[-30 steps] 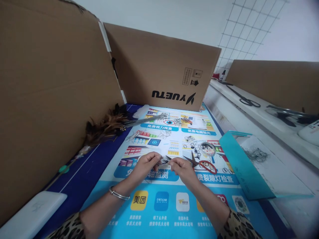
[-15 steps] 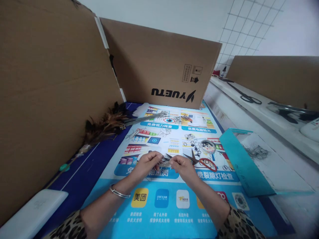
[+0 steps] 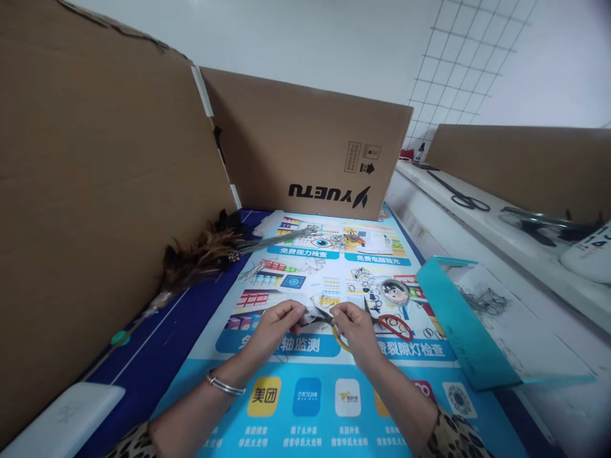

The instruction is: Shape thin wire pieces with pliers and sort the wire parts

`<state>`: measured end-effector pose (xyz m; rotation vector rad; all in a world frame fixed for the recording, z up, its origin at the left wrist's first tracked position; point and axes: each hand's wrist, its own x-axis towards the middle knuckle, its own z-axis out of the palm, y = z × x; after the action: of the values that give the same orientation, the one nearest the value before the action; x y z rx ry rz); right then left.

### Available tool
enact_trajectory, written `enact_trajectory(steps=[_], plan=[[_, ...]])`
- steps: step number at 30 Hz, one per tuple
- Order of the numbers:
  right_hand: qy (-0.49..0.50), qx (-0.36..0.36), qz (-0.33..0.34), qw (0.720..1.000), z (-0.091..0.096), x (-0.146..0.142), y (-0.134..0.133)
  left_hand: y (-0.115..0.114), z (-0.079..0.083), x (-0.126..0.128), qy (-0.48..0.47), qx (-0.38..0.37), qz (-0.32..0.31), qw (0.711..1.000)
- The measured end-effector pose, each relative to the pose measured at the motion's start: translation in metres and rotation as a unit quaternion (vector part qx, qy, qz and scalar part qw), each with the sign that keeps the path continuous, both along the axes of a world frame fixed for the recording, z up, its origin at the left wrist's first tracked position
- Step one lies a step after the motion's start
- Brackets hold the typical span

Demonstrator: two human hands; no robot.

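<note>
My left hand (image 3: 280, 320) is closed in a pinch at the middle of the printed mat, its fingertips on something small and thin. A short way to the right, my right hand (image 3: 357, 327) pinches too; what sits in its fingers is too fine to make out. Between and under the hands, dark blades and a yellow handle loop belong to scissors (image 3: 342, 340), partly covered by my right hand. Red-handled scissors (image 3: 396, 326) lie just right of that hand. Beyond them are small black rings (image 3: 375, 304) and a round tin (image 3: 396, 292) with a cartoon face.
Thin metal pins (image 3: 286, 238) and brown feathers (image 3: 195, 254) lie at the back left. A teal box (image 3: 470, 356) with tangled wire pieces stands at right. Cardboard panels (image 3: 305, 140) rise behind and at left. On the side ledge lie black scissors (image 3: 465, 198); a white case (image 3: 67, 416) sits front left.
The view has tilted slightly, so the scene sits lower. My hands stay close together, still pinching; the yellow scissor handle beneath my right hand now shows.
</note>
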<state>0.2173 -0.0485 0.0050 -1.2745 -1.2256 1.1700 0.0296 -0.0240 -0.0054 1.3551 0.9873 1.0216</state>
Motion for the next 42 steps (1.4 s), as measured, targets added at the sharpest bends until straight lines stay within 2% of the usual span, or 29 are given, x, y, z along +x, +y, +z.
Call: enact_trajectory(steps=[8, 15, 18, 21, 26, 32, 38, 42], plan=[[0.013, 0.006, -0.009, 1.000, 0.0035, 0.0028, 0.0016, 0.0008, 0.0041, 0.0015, -0.007, -0.015, 0.024, 1.000], [0.012, 0.014, -0.041, 0.999, 0.0000, 0.0041, 0.0031, 0.0011, 0.0043, 0.0001, 0.007, -0.023, -0.016, 1.000], [0.013, 0.012, -0.045, 0.999, 0.0012, 0.0054, 0.0033, 0.0015, 0.0023, -0.0004, 0.027, -0.004, -0.026, 0.999], [0.017, -0.006, -0.039, 0.999, 0.0033, 0.0067, 0.0041, 0.0028, 0.0012, -0.0007, 0.036, 0.012, -0.001, 0.999], [0.041, -0.033, -0.017, 0.998, 0.0053, 0.0059, 0.0061, 0.0067, 0.0001, -0.0012, -0.001, -0.026, 0.013, 1.000], [0.069, -0.034, 0.001, 0.997, 0.0024, 0.0044, 0.0074, 0.0081, -0.0040, 0.0003, 0.003, -0.039, -0.005, 0.999], [0.058, -0.038, -0.014, 0.998, -0.0001, 0.0048, 0.0066, 0.0030, 0.0017, 0.0010, 0.103, 0.043, -0.046, 0.993], [0.060, -0.036, -0.019, 0.997, 0.0006, 0.0052, 0.0061, 0.0032, 0.0000, 0.0001, 0.141, 0.090, -0.002, 0.986]])
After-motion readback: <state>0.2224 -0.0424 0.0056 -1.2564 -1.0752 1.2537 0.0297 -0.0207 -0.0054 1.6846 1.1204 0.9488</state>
